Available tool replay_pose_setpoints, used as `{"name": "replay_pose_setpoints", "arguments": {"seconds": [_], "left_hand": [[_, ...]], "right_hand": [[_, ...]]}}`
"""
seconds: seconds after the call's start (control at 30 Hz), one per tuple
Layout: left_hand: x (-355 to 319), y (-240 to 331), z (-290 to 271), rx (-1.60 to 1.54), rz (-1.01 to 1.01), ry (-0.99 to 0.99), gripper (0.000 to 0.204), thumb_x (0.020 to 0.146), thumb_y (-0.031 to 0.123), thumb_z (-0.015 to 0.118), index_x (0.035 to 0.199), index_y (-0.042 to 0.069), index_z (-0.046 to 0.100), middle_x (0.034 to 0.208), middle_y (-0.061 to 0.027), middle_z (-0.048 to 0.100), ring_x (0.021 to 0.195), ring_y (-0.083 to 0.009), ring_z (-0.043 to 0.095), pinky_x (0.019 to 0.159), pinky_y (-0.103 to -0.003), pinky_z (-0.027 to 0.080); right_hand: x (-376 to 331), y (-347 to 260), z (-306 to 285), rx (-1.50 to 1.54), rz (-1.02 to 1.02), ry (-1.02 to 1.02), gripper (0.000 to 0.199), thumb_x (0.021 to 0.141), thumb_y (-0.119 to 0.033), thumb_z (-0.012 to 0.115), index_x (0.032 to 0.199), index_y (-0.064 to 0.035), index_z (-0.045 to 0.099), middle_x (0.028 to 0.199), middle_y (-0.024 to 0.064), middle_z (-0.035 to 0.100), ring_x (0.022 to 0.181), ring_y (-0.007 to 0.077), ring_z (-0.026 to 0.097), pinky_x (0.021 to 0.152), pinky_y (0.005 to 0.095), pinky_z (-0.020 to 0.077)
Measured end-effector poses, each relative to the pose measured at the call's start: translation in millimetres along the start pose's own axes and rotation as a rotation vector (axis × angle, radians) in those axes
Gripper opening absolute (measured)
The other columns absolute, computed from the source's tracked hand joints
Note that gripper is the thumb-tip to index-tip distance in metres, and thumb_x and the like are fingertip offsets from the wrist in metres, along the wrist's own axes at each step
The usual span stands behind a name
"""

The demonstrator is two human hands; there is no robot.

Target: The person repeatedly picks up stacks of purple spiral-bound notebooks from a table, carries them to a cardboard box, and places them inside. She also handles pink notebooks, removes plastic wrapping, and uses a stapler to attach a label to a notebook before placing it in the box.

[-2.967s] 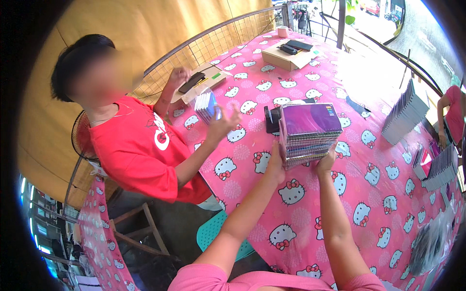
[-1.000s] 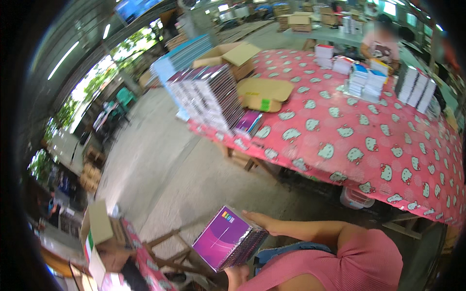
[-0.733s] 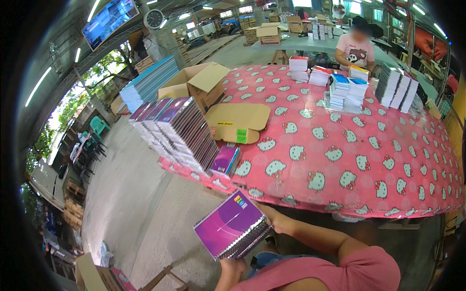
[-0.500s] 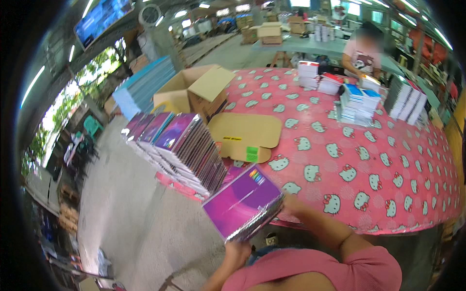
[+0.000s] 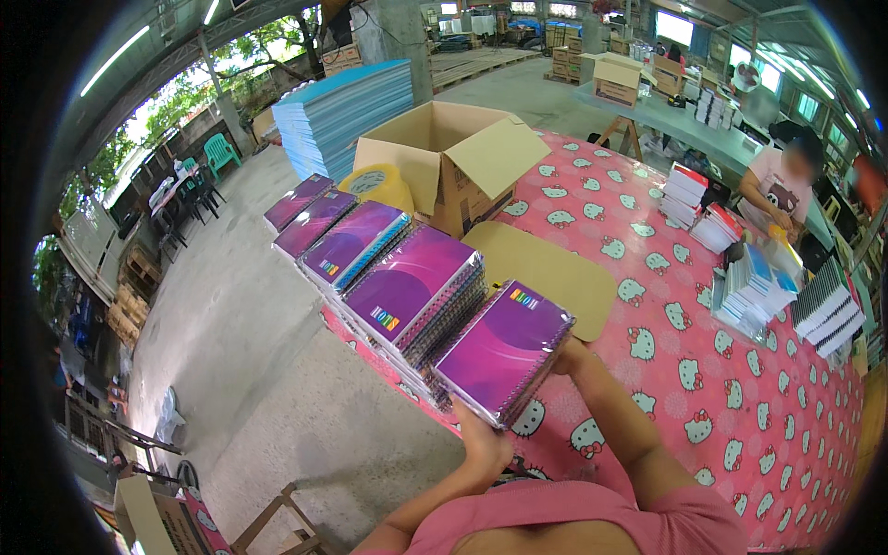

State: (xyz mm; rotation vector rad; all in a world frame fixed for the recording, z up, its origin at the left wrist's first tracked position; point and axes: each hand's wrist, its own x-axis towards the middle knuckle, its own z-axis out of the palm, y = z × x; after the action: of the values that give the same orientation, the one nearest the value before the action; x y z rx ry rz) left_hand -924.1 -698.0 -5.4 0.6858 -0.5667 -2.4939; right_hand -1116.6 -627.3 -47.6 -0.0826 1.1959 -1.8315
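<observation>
A stack of purple spiral notebooks (image 5: pixel 504 347) in clear plastic wrap is held between my two hands, cover side up and slightly tilted. My left hand (image 5: pixel 481 442) grips its near left end. On the right side, my right hand (image 5: pixel 571 358) closes round the edge, its fingertips hidden by the stack. Directly left of it, a row of taller piles of purple notebooks (image 5: pixel 412 282) runs along the table's left edge. I cannot tell whether the held stack touches the table or the nearest pile.
Beyond the piles sit a yellow tape roll (image 5: pixel 381 188) and an open cardboard box (image 5: pixel 467 199). A flat cardboard piece (image 5: pixel 555 273) lies on the pink patterned table cover (image 5: pixel 661 370). At the far right a co-worker (image 5: pixel 786 185) handles items near other notebook stacks (image 5: pixel 749 282).
I have brought the notebook stack from the table's near edge up beside the row of piles. Its cover now faces up more squarely. My view has shifted, and both hands keep their grip.
</observation>
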Motion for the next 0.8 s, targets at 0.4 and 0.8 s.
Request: {"name": "replay_pose_setpoints", "arguments": {"seconds": [0.4,0.8], "left_hand": [[6,-10,-60,0.052,0.010,0.211,0.057,0.093,0.052,0.034,0.131,0.010,0.035,0.128,-0.0072,0.044,0.116,-0.0236,0.044,0.098,-0.039,0.035],[4,-21,-49,0.077,0.056,0.040,0.067,0.093,0.057,0.023,0.137,0.008,0.031,0.133,-0.0141,0.042,0.119,-0.0310,0.044,0.100,-0.048,0.037]], "right_hand": [[8,13,-3,-1.112,-0.536,-0.076,0.030,0.092,-0.025,0.050,0.112,-0.0037,0.056,0.104,0.0085,0.061,0.089,0.0170,0.058,0.078,0.0321,0.0495],[8,46,0,-0.355,-0.096,-0.112,0.037,0.092,-0.030,0.047,0.118,-0.0046,0.052,0.114,0.0106,0.055,0.099,0.0203,0.053,0.085,0.0343,0.0452]]}}
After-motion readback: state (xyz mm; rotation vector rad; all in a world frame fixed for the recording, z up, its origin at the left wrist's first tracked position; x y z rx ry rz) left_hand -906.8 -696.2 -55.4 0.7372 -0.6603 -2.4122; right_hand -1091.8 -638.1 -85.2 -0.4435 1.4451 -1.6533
